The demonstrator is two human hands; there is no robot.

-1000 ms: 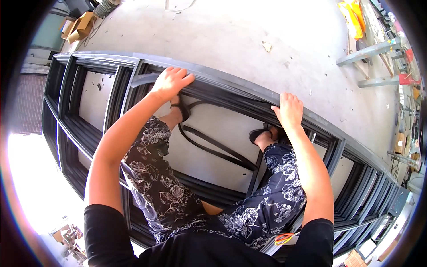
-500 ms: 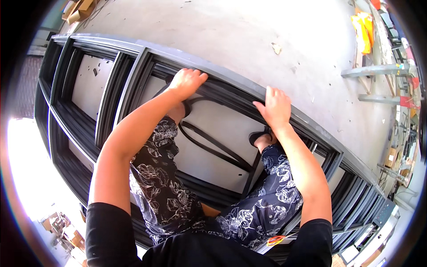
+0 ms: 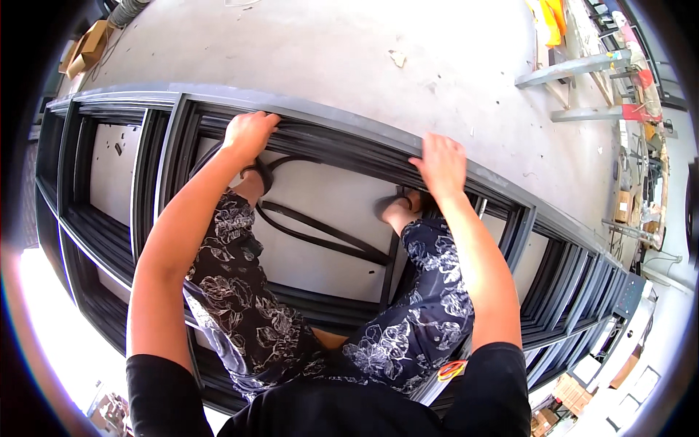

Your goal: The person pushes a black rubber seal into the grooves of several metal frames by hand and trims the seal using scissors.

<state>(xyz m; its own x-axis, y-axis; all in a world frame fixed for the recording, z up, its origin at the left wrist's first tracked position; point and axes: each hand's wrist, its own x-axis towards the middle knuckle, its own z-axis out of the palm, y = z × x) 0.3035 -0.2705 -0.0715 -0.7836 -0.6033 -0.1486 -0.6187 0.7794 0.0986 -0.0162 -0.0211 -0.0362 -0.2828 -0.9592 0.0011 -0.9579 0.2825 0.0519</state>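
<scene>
A stack of dark grey metal frames (image 3: 328,120), divided by crossbars, lies flat across the floor under me. My left hand (image 3: 250,135) is closed over the inner edge of the topmost frame's far rail, its fingertips hidden. Farther right on the same rail, my right hand (image 3: 442,164) has its fingers bent over the top and its thumb pointing left along the inner edge. A long black flexible strip (image 3: 320,237) loops in the opening between my legs. Whether any of it runs under my fingers I cannot tell.
My feet in black sandals (image 3: 389,207) stand inside the frame opening. Beyond it, grey trestle legs (image 3: 571,69) hold a bench at right, with orange cloth (image 3: 550,22). An open cardboard box (image 3: 89,47) sits far left. Coloured loops (image 3: 451,370) show by my right hip.
The whole view has swung, so the frames sit farther left in it. Along the far rail my hands have moved farther apart, left hand leftward and right hand rightward.
</scene>
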